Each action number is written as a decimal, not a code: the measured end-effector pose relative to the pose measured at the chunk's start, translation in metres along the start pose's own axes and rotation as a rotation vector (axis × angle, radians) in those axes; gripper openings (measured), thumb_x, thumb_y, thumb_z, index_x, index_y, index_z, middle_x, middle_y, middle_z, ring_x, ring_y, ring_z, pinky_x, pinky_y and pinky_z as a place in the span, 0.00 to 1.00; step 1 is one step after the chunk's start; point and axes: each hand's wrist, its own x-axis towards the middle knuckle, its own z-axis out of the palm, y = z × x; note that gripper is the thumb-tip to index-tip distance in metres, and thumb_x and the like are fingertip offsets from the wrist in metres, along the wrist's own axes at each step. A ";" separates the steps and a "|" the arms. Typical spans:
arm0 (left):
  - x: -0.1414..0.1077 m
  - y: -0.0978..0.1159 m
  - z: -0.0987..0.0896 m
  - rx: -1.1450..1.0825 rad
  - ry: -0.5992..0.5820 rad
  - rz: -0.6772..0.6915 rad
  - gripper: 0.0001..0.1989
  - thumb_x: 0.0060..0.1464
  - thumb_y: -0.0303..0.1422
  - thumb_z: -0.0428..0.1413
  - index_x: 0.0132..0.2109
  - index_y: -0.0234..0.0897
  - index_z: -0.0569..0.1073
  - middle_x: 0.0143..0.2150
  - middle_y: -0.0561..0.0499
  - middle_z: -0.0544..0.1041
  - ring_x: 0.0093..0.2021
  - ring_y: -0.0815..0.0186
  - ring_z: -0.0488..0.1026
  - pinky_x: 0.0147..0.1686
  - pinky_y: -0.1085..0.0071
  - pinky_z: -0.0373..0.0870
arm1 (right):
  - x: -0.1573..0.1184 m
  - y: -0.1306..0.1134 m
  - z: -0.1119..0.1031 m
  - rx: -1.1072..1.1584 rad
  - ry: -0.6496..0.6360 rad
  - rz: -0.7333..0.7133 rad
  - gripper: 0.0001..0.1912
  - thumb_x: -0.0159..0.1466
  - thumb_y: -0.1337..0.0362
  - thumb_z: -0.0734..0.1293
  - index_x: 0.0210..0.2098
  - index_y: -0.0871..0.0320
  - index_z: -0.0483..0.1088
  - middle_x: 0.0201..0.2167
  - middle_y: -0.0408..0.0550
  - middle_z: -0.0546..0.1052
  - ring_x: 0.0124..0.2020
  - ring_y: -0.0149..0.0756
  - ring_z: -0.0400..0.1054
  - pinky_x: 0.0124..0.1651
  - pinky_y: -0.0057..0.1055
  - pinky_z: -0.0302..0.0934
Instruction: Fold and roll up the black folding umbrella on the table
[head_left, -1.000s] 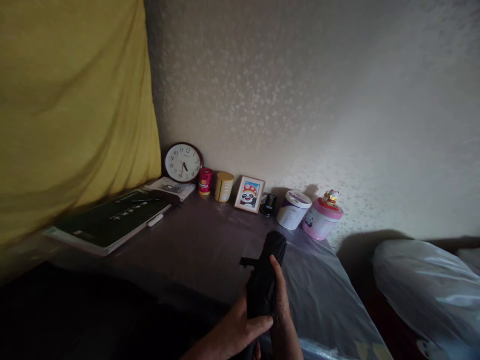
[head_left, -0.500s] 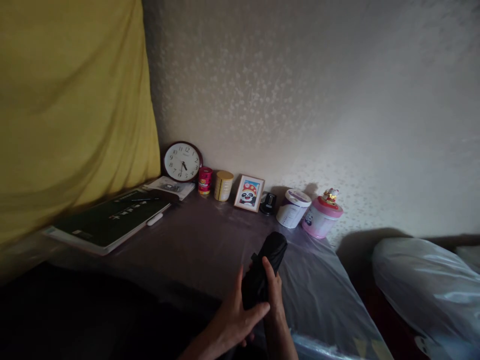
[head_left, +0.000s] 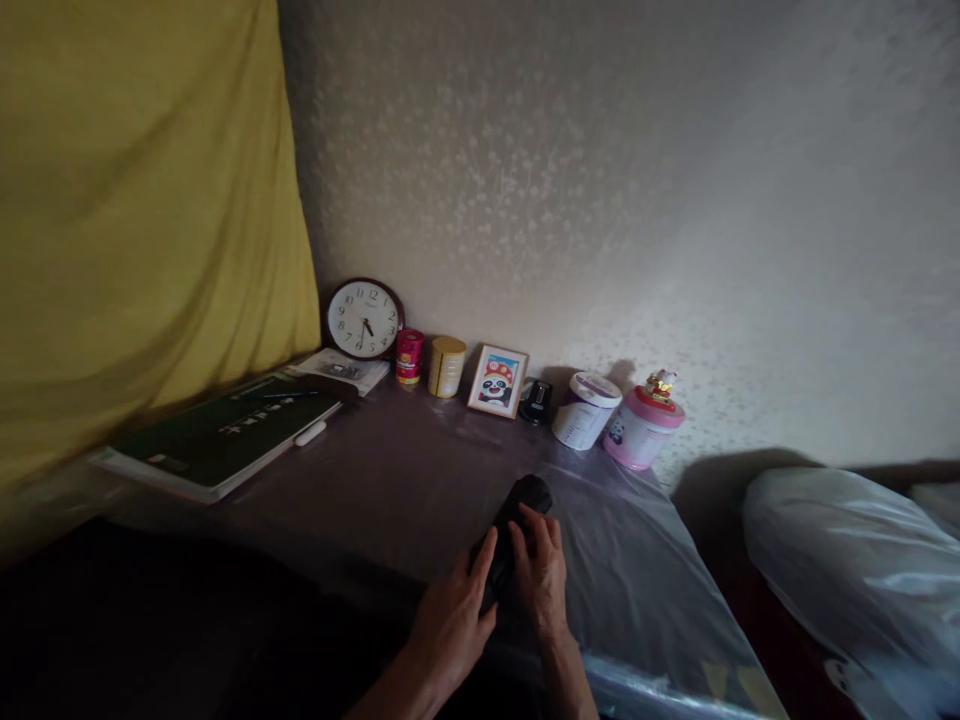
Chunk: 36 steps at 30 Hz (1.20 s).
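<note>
At the back of the table under a clear plastic cover (head_left: pixel 360 470), a magenta, printed cylindrical can (head_left: pixel 409 357) stands left of a pale canister with a yellow lid (head_left: pixel 446 368). Farther right come a white-and-purple round tub with a white lid (head_left: pixel 585 412) and a pink round tub (head_left: pixel 637 440) bearing a gold-and-red figurine (head_left: pixel 661 385) on its lid. The contents of all four are hidden.

Nearer, the left hand (head_left: pixel 452 612) grips the left side of a black, elongated fabric bundle (head_left: pixel 517 505), fingers extended along it. The bundle slants away between both hands, its far end beyond the fingertips. The right hand (head_left: pixel 541 575) holds its right side with bent fingers, forearm reaching up from below.
</note>
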 end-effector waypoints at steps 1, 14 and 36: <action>-0.001 0.001 -0.001 0.043 -0.016 -0.008 0.38 0.54 0.27 0.52 0.66 0.45 0.41 0.54 0.42 0.68 0.45 0.59 0.73 0.42 0.67 0.70 | 0.000 0.001 -0.001 0.026 -0.039 -0.054 0.15 0.63 0.56 0.60 0.46 0.55 0.69 0.40 0.50 0.69 0.41 0.38 0.66 0.47 0.36 0.62; 0.001 0.006 -0.003 0.252 -0.073 0.000 0.32 0.58 0.28 0.50 0.64 0.53 0.45 0.53 0.39 0.67 0.38 0.62 0.76 0.37 0.68 0.71 | -0.013 0.017 -0.022 0.490 -0.172 0.195 0.08 0.57 0.58 0.68 0.34 0.54 0.70 0.29 0.41 0.71 0.31 0.31 0.64 0.37 0.27 0.61; -0.005 0.004 0.002 0.269 -0.036 -0.006 0.30 0.57 0.30 0.50 0.64 0.41 0.50 0.55 0.35 0.66 0.39 0.60 0.76 0.36 0.68 0.71 | 0.033 -0.015 -0.003 -0.026 -0.407 -0.066 0.05 0.56 0.67 0.65 0.31 0.55 0.73 0.29 0.44 0.71 0.30 0.32 0.66 0.35 0.29 0.61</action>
